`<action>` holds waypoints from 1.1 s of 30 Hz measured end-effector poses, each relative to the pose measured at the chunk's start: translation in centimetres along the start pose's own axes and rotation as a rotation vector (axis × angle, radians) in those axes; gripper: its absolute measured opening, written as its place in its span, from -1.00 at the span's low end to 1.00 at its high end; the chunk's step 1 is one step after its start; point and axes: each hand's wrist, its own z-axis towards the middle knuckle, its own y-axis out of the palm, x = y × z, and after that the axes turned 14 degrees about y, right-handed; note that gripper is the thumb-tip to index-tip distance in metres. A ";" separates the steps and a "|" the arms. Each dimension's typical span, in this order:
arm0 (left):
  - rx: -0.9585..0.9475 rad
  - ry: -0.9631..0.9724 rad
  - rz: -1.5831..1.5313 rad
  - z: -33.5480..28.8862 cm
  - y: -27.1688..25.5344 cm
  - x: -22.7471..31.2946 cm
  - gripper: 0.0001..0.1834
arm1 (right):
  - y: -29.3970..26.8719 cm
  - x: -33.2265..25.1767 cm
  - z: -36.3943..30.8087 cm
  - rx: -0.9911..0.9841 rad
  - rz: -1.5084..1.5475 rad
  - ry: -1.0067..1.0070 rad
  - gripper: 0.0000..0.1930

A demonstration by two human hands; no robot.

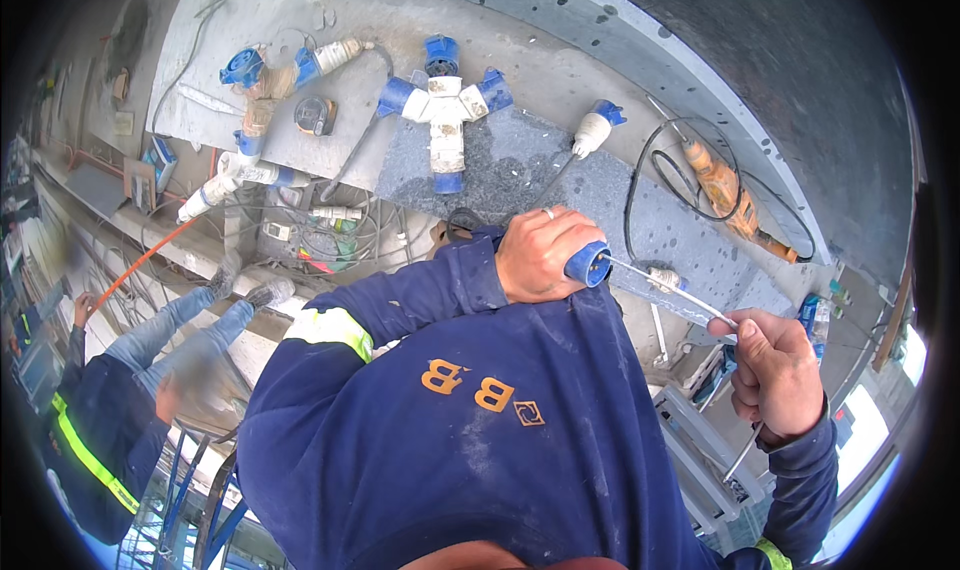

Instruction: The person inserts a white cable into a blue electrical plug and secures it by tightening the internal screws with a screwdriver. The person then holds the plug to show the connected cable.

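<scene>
My left hand [545, 255], a ring on one finger, is closed around a blue industrial plug [588, 265] in front of my chest, its pin face turned right. In my right hand [775, 370] a thin whitish rod [675, 292] is pinched between thumb and fingers. Its slender far end reaches the plug's face; whether it enters a hole is too small to tell. A thin pale length [742, 452] also shows below that hand. Beyond my hands, a white-and-blue multi-way socket splitter [446, 110] and a white-and-blue connector [596, 128] lie on the grey slab.
An orange-yellow power tool [722, 185] with a looped black cable lies at the right. Dusty connectors [268, 85] and a tape measure [315, 116] are at the far left. Tangled cables [330, 230] fill a lower recess. At left, another person [110, 420] holds an orange cable [140, 263].
</scene>
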 end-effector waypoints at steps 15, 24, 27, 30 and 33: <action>-0.169 -0.202 -0.551 0.6 -0.3 -0.5 -0.48 | -0.4 -2.9 1.0 0.642 -1.293 -1.149 -0.68; -0.325 0.049 -0.583 1.3 -0.4 -1.2 -0.42 | -0.6 -3.4 1.1 0.338 -0.920 -0.798 -0.90; -0.362 0.060 -0.733 2.1 -0.8 -1.5 -0.49 | -0.3 -2.5 0.7 0.401 -0.939 -0.803 -0.90; -0.431 -0.024 -0.802 2.5 -1.1 -1.7 -0.60 | 0.1 -1.8 0.4 0.457 -0.979 -0.829 -0.87; -0.387 -0.152 -0.731 2.8 -0.7 -0.6 -0.71 | -0.1 -1.8 0.5 0.458 -1.021 -0.844 -0.83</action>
